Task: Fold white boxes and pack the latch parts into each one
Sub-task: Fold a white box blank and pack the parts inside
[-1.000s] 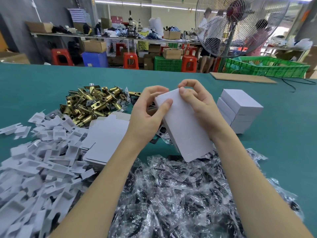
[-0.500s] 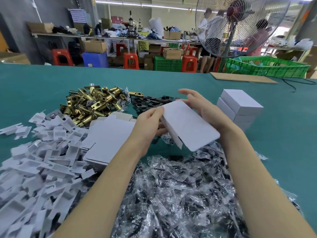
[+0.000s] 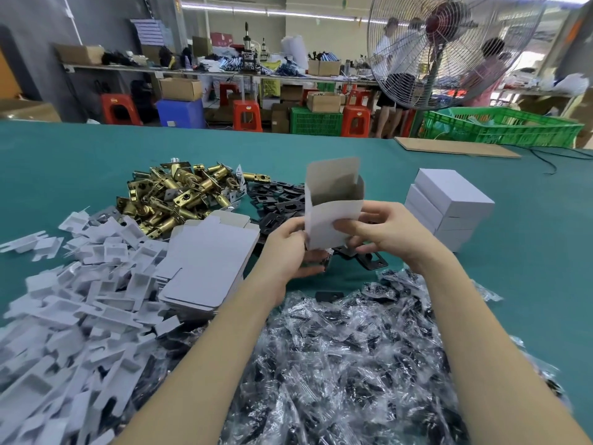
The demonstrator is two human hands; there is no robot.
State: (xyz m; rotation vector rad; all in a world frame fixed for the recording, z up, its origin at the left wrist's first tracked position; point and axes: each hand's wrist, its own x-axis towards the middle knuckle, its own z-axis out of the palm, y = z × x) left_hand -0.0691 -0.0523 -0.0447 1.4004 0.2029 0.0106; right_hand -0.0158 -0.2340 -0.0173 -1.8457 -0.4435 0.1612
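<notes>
Step in hand, as I read it: forming the small white cardboard carton (image 3: 332,216). It's upright above the middle of the green-covered table (image 3: 64,162), top flap up, mouth open, brown inside visible and no part seen in it.

Left hand (image 3: 285,248) has its fingers curled round the carton's lower left corner. Right hand (image 3: 382,229) pinches the lower right edge, thumb on the front face. Both are working the bottom end; I can't tell if the bottom flaps are tucked, they're hidden behind the fingers.

Supplies on the table:
- heap of brass-coloured metal latch bolts (image 3: 179,194), toward the far left of the carton
- black metal strike plates (image 3: 279,197), just behind and under the hands
- stack of flat white carton blanks (image 3: 208,264), left of the hands
- pile of white folded card inserts (image 3: 73,300), at the near left edge
- mound of clear plastic bags holding dark parts (image 3: 346,348), along the near edge
- three closed white boxes stacked (image 3: 449,207), right of the hands

Next, my guess: finish the bottom closure, keep one hand on the carton, free the other to fetch a latch bolt. The mouth needs to stay square and open for loading.
</notes>
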